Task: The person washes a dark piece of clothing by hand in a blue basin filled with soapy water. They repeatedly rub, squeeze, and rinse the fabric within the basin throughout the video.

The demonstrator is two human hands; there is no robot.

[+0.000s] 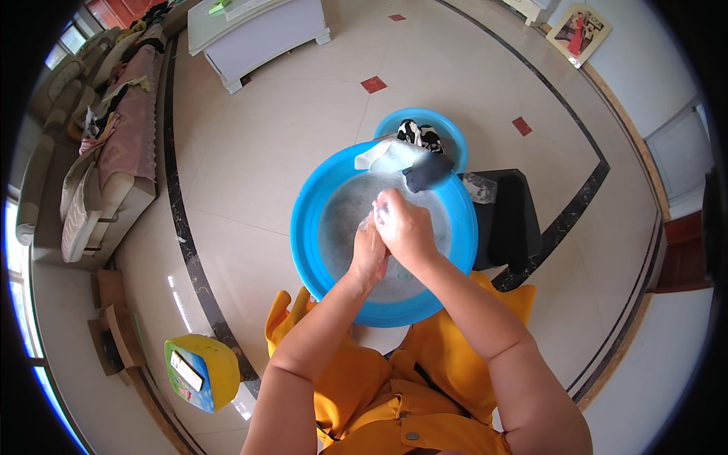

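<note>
A large blue basin (303, 227) of cloudy, sudsy water (341, 208) stands in front of me. Over the water, my left hand (369, 249) and my right hand (408, 227) press together with fingers closed. Something white and foamy (384, 215) shows between them; whether it is cloth or only suds I cannot tell. A white cloth (387, 155) and a dark cloth (427, 172) hang over the basin's far rim. Behind it, a smaller blue basin (456, 136) holds black-and-white patterned fabric (419, 135).
Right of the basin is a black stool-like object (516, 220) with a clear plastic packet (479, 188) on it. At the lower left sits a yellow container (224, 371) with a phone-like object (186, 371) on top. A sofa (125, 155) with clothes lines the left; a white cabinet (262, 42) stands beyond.
</note>
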